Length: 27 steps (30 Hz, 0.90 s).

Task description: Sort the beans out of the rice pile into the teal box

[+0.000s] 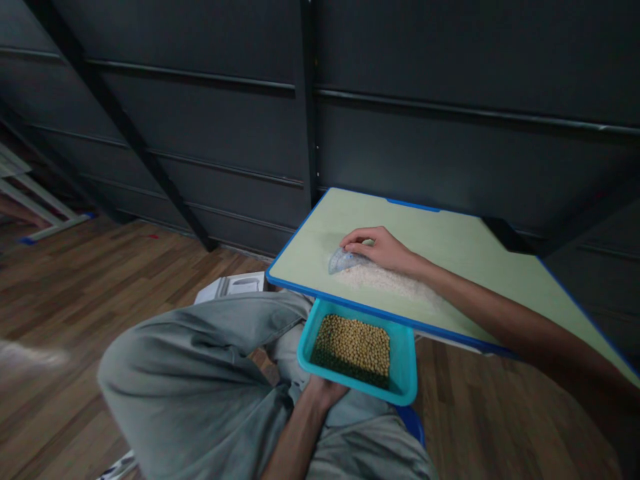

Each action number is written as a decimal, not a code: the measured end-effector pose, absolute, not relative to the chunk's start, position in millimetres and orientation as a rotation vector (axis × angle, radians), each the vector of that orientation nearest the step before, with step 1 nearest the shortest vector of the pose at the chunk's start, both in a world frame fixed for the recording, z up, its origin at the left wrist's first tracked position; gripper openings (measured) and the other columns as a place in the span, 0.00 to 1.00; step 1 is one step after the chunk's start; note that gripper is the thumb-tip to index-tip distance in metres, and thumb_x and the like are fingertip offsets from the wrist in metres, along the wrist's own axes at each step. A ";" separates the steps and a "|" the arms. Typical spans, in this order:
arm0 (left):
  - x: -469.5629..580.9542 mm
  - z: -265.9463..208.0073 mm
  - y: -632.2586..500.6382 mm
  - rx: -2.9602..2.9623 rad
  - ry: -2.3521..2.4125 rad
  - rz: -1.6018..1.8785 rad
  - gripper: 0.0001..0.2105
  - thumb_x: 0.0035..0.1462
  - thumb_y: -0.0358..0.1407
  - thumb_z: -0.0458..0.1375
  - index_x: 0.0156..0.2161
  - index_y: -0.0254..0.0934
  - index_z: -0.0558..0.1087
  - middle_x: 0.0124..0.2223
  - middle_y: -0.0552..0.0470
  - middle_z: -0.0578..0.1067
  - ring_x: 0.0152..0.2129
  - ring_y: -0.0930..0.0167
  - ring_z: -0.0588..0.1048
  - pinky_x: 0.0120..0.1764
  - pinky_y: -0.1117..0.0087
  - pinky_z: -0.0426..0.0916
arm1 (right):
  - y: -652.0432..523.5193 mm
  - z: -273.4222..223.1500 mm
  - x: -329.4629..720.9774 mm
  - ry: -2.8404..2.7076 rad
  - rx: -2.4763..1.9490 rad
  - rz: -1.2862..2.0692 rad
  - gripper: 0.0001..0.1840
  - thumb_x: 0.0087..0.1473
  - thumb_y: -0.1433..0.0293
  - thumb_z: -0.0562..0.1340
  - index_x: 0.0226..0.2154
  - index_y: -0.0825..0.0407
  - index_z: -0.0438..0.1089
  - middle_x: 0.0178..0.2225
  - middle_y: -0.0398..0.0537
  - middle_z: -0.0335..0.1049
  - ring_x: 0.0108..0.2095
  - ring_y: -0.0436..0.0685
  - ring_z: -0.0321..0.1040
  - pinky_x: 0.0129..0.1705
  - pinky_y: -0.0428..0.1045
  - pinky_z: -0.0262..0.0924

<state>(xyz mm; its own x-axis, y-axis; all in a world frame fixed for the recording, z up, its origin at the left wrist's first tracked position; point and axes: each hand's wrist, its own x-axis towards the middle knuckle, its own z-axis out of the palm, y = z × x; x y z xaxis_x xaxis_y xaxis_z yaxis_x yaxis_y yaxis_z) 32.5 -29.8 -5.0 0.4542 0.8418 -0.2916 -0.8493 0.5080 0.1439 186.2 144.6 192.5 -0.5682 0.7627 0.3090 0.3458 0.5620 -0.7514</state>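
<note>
A small clear plastic scraper (342,261) rests on the pale green surface (450,240), its edge against a spread of white rice-like grains (387,280) that runs along the near, blue-trimmed edge. The right hand (380,248) lies over the scraper with fingers curled down on its top, pinching it against the surface. Directly below that edge, a teal tray (406,373) sits under the lip of the surface, its floor covered by yellowish beans (356,343) — soybeans, by the look of them. The left hand (323,393) supports the tray from beneath at its near side; its fingers are hidden by the tray, so how they are set I cannot tell.

Judging by how things lie, the beans are already gathered in the tray, while the white grains remain on the surface — that part looks not yet done. Grey trousers (200,373) and a wooden floor (75,287) fill the rest.
</note>
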 end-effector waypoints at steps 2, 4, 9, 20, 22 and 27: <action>33.1 -4.5 -29.6 -0.021 0.366 1.041 0.18 0.60 0.31 0.49 0.54 0.43 0.70 0.52 0.49 0.76 0.46 0.64 0.76 0.55 0.59 0.64 | 141.5 195.0 187.0 -2.168 -0.881 0.865 0.08 0.55 0.68 0.61 0.37 0.49 0.75 0.38 0.46 0.76 0.41 0.54 0.71 0.43 0.49 0.64; 33.6 -4.9 -29.2 -0.019 0.374 1.044 0.18 0.60 0.30 0.49 0.54 0.43 0.70 0.52 0.49 0.76 0.46 0.65 0.75 0.56 0.59 0.63 | 138.4 197.7 188.0 -2.169 -0.876 0.872 0.08 0.55 0.68 0.61 0.37 0.50 0.75 0.38 0.46 0.76 0.41 0.54 0.71 0.44 0.50 0.63; 33.8 -5.0 -28.9 -0.013 0.367 1.053 0.17 0.60 0.32 0.50 0.54 0.43 0.70 0.52 0.48 0.76 0.46 0.65 0.75 0.56 0.58 0.63 | 130.7 203.3 190.6 -2.180 -0.903 0.883 0.09 0.55 0.68 0.61 0.38 0.49 0.76 0.39 0.46 0.76 0.41 0.55 0.71 0.44 0.51 0.64; 35.4 2.0 -29.0 -0.023 0.464 1.048 0.18 0.61 0.34 0.50 0.55 0.41 0.69 0.50 0.46 0.77 0.44 0.65 0.77 0.55 0.59 0.64 | 113.4 208.6 196.5 -2.281 -0.824 0.756 0.08 0.57 0.68 0.61 0.39 0.47 0.76 0.39 0.44 0.77 0.41 0.54 0.72 0.46 0.51 0.64; 35.6 -0.8 -28.8 -0.027 0.454 1.050 0.18 0.61 0.33 0.50 0.55 0.42 0.69 0.50 0.46 0.77 0.43 0.65 0.77 0.54 0.59 0.65 | 110.8 209.7 198.0 -2.286 -0.810 0.688 0.08 0.57 0.68 0.61 0.39 0.46 0.76 0.39 0.44 0.77 0.41 0.54 0.72 0.47 0.51 0.63; 34.6 -3.7 -29.6 -0.033 0.429 1.051 0.19 0.61 0.31 0.48 0.56 0.44 0.68 0.50 0.49 0.77 0.43 0.66 0.77 0.54 0.60 0.64 | 104.4 209.0 203.3 -2.329 -0.776 0.524 0.09 0.59 0.68 0.61 0.40 0.44 0.76 0.39 0.43 0.77 0.41 0.54 0.71 0.49 0.54 0.61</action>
<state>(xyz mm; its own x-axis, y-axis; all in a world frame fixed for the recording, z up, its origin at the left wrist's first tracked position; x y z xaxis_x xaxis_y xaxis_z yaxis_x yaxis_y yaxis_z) 34.6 -29.6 -3.7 0.4217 0.8331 -0.3579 -0.8458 0.5037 0.1760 203.3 104.4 209.0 -0.6344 0.6418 0.4310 0.3952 0.7484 -0.5326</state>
